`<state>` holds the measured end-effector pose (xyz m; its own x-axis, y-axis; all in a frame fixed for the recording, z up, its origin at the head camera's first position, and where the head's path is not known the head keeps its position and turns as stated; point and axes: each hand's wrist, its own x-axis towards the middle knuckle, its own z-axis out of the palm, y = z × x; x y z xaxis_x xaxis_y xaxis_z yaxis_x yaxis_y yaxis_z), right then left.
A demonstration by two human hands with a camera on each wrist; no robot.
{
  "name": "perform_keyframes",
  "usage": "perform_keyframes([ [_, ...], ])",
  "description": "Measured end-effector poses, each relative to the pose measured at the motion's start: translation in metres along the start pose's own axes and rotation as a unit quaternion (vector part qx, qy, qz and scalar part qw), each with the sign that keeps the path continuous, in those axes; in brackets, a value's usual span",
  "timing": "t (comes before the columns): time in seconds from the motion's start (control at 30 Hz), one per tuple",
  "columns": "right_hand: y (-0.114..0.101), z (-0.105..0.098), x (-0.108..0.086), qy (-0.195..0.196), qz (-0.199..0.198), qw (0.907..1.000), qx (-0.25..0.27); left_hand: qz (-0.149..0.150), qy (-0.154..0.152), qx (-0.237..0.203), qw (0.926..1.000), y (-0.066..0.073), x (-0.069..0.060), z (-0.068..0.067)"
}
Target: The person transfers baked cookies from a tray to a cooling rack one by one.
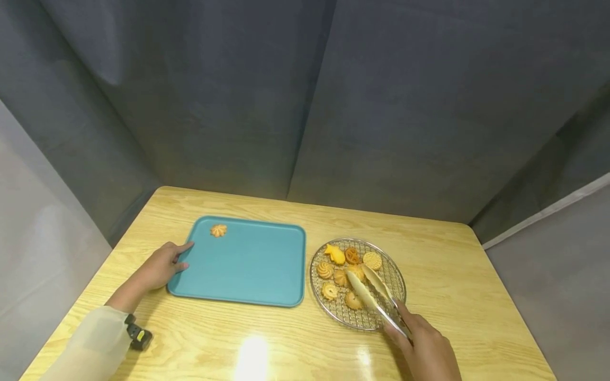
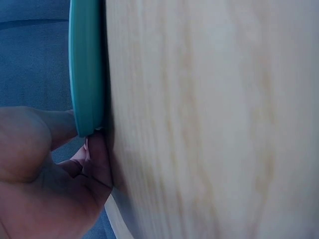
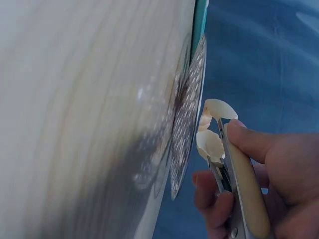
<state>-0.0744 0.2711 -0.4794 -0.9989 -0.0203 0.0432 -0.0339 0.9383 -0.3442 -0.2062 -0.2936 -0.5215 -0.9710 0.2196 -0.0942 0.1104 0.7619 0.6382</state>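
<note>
My left hand (image 1: 162, 264) pinches the left edge of a teal tray (image 1: 248, 264), thumb over the rim; the left wrist view shows the fingers (image 2: 99, 159) against the tray's underside. One flower-shaped cookie (image 1: 218, 230) lies in the tray's far left corner. With my right hand (image 1: 424, 341) I hold metal tongs (image 1: 364, 293) with cream tips over a round wire rack (image 1: 367, 320). Between the tips is a golden cookie (image 1: 356, 271); whether both tips touch it I cannot tell. Around it lie a fish-shaped cookie (image 1: 335, 254), a pretzel-shaped cookie (image 1: 352, 256), a round patterned cookie (image 1: 372, 260) and several others.
Tray and rack lie side by side on a light wooden table (image 1: 200, 338), the rack on the right with a narrow gap between them. Grey curtains (image 1: 238, 106) hang behind the table and on both sides. A dark wrist strap (image 1: 139, 336) sits on the left forearm.
</note>
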Motion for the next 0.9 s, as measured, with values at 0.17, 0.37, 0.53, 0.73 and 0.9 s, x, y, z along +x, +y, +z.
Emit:
perform_keyframes([
  [0.17, 0.018, -0.008, -0.003, -0.022, 0.029, 0.9991, -0.022, -0.003, 0.001, -0.003, 1.0, 0.001, 0.001, 0.0],
  [0.37, 0.03, -0.014, -0.004, -0.046, 0.06, 0.9963, -0.042, -0.007, 0.004, -0.002, 1.0, 0.001, 0.001, 0.001],
  [0.53, 0.03, -0.018, -0.002, -0.057, 0.066, 0.9953, -0.043, -0.005, 0.006, -0.004, 1.0, 0.001, 0.0, 0.001],
  [0.73, 0.022, -0.021, -0.002, -0.049, 0.053, 0.9968, -0.034, -0.005, 0.004, -0.003, 1.0, 0.0, 0.0, 0.001],
  [0.9, 0.008, -0.016, 0.004, -0.015, 0.011, 0.9994, -0.028, -0.005, 0.001, -0.004, 1.0, 0.0, 0.0, 0.0],
])
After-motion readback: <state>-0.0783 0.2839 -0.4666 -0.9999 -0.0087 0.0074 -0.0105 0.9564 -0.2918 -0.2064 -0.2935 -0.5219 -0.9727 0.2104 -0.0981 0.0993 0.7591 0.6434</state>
